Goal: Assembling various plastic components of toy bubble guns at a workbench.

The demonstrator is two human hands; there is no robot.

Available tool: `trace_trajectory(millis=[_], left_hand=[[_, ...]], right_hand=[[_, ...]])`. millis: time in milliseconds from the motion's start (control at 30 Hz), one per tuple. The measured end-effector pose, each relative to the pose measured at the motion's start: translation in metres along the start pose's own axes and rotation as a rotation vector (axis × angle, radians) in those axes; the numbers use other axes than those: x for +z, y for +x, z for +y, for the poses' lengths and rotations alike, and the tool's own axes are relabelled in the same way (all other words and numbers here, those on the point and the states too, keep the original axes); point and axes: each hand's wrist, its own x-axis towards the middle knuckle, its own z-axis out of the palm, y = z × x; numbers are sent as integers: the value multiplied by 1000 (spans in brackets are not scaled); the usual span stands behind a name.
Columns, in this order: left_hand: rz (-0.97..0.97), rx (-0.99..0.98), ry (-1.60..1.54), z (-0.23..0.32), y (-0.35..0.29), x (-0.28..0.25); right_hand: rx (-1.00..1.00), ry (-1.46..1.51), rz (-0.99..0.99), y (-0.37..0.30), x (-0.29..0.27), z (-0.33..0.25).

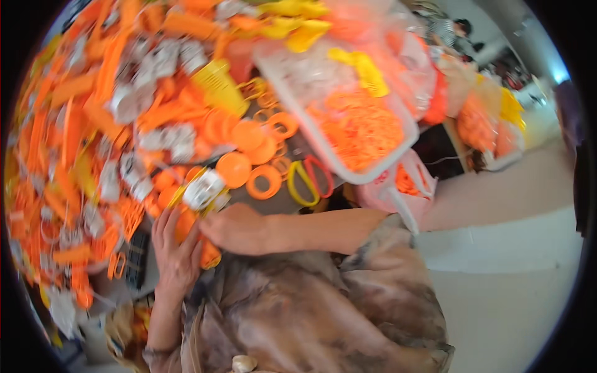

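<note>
"Blotchy brown, softly creased cloth (292, 304) lies closest, covering the wearer's body. What are the fingers doing?"

"Left hand (174, 258): its fingers (163, 225) are nearly straight, beside an orange piece (185, 222) that lies between the two hands. Right hand (233, 230): curled inward at the piece's other side. I can't tell whether either grips it (the right fingertips are mostly hidden)."

"And just past them?"

"One white-wrapped piece (204, 189), crinkled and shiny, with a thin yellow edging. Farther out on the grey tabletop (242, 198), three smooth, flat orange discs (234, 170), a scatter of orange rings (263, 181), and two looped handles (303, 186), one yellow, one red."

"Beyond that?"

"One ribbed yellow cup-like piece (221, 87), tilted; one translucent plastic tub (349, 176) holding small orange bits (360, 130); a thin pink bag (388, 186) beside it."

"The left side?"

"Heaped orange parts (71, 133), long strips among them, too tangled to count. The rim cuts the heap off, and a distant person (444, 34) at upper right is blurred."
</note>
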Motion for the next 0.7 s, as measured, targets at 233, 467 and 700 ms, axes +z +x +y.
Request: trace_trajectory(millis=[233,467,700], left_hand=[[-9,22,23,6,0,-1],[-16,43,61,4,3,-2],[30,18,44,0,-4,-2]], right_hand=[[137,156,-30,-2,0,-8],[111,55,-100,2,-1,-8],[92,25,-126,5,2,-15]])
